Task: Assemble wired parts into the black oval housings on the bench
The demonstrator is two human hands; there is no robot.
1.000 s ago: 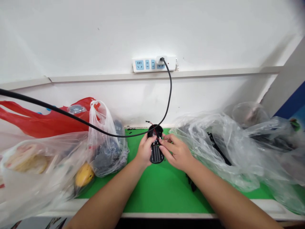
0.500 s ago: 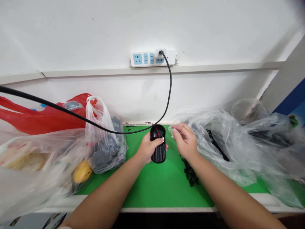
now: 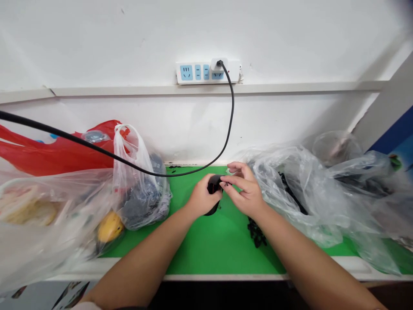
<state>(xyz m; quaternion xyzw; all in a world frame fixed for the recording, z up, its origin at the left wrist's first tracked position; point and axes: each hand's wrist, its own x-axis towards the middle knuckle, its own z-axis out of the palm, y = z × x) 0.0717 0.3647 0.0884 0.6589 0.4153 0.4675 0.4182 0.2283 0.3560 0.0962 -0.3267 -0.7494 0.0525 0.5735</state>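
My left hand (image 3: 200, 196) is wrapped round a black oblong plastic housing (image 3: 212, 210), thumb across its near face. It is now turned partly edge-on, and fingers hide much of it. A bit of red, probably wire, shows inside. At the housing's upper right side, my right hand (image 3: 245, 190) has thumb and index finger pinched together, the other fingers raised. Something small and dark shows at those fingertips, too small to name. Below my right wrist, a heap of small black parts (image 3: 256, 232) lies on the green tabletop (image 3: 193, 254).
A black cable (image 3: 231, 116) hangs from the power strip (image 3: 187, 73) and crosses behind my hands to the left. Clear plastic bags (image 3: 306, 172) crowd the right side. On the left are a red bag (image 3: 61, 157), a knotted white bag (image 3: 137, 148) and a yellow object (image 3: 110, 227).
My right hand has moved left to the housing and its fingertips now meet there. My left hand has tilted the housing, so its open inner face shows less. The view has shifted slightly.
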